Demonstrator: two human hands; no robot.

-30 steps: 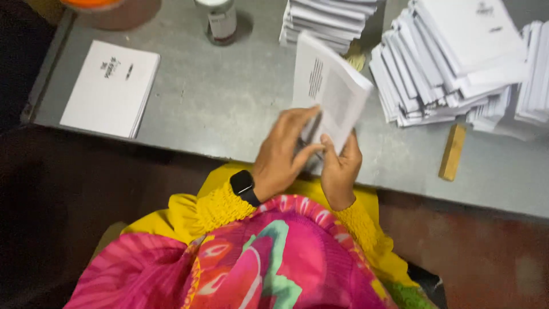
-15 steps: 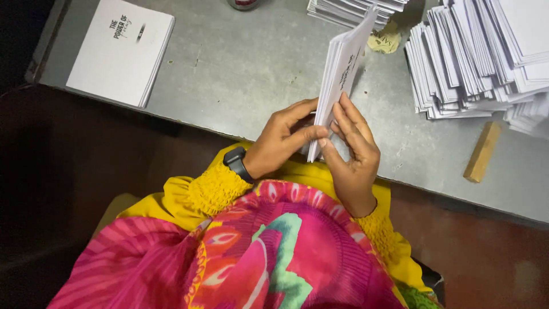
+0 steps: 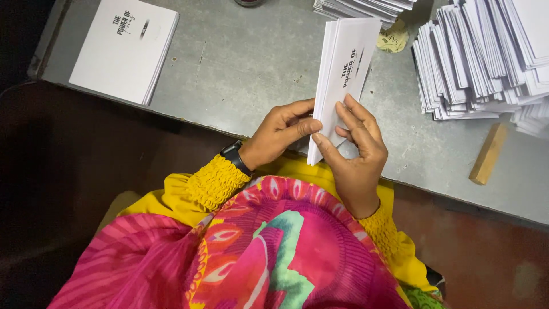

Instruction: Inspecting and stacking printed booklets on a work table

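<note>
Grey counter [image 3: 240, 74] carries fanned stacks of white sheets [image 3: 486, 63] at right and a white booklet [image 3: 123, 48] at left. Folded white booklet [image 3: 343, 74] is held upright over the counter edge, left hand [image 3: 280, 134] and right hand [image 3: 357, 149] both clasping its lower end. Wooden block [image 3: 488, 153] lies right.

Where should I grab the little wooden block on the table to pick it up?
Probably by its two long sides, near the middle. The wooden block lies flat and slanted on the grey table, long and narrow, so fingers span it easily across its width. Come from above on the right: the paper stacks crowd its top end, while its lower end sits free.
</note>
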